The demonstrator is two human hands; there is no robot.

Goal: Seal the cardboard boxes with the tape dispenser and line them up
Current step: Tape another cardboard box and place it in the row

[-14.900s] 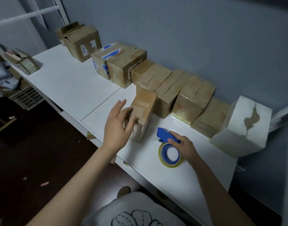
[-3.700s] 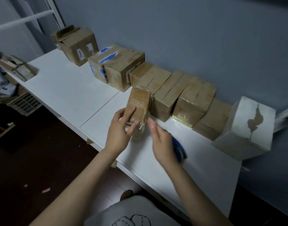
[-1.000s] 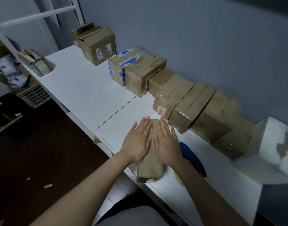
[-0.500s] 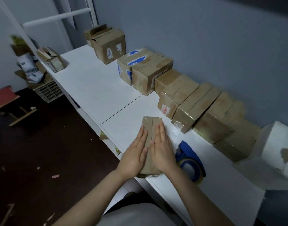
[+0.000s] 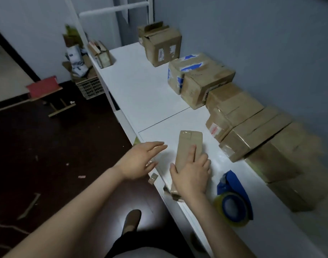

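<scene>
Your right hand (image 5: 192,175) grasps the narrow cardboard box (image 5: 190,144) lying flat on the bench (image 5: 140,86): thumb down its left side, index finger straight along the taped top, the other fingers curled over its right edge. Your left hand (image 5: 139,162) hovers released just left of that box, fingers spread, holding nothing. The blue tape dispenser (image 5: 233,202) rests on the bench just right of your right wrist. Beyond your right hand, a row of boxes (image 5: 252,131) stands along the wall.
</scene>
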